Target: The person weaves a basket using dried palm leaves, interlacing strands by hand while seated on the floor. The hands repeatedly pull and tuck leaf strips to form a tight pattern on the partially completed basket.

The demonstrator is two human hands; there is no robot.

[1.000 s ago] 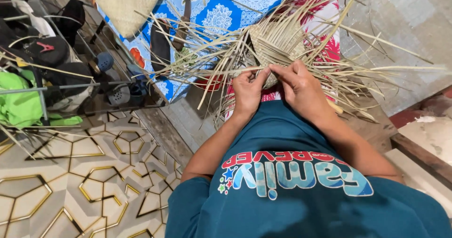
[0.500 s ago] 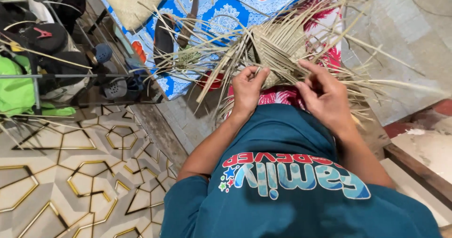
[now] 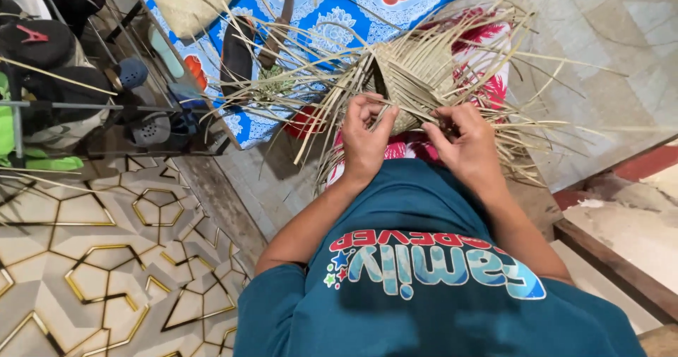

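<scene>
A half-woven piece of pale dried palm strips (image 3: 417, 74) rests on my lap, loose strip ends fanning out on all sides. My left hand (image 3: 366, 139) pinches a few strips at the near edge of the weave, fingers curled around them. My right hand (image 3: 466, 144) grips strips at the same edge just to the right, thumb pressed on the weave. Both forearms reach out from a teal shirt with a colourful print (image 3: 431, 272). Under the weave shows red and white flowered cloth (image 3: 487, 85).
A blue patterned cloth (image 3: 339, 18) lies ahead with a woven mat (image 3: 191, 0) on it. A metal rack (image 3: 85, 106) with shoes and bags stands at the left. Tiled floor with gold hexagon lines (image 3: 106, 258) lies below left; a low step edge (image 3: 614, 258) runs at right.
The view has tilted and the weave sits lower and more central. My left hand has curled tighter on the strips; my right hand shifted slightly right along the edge.
</scene>
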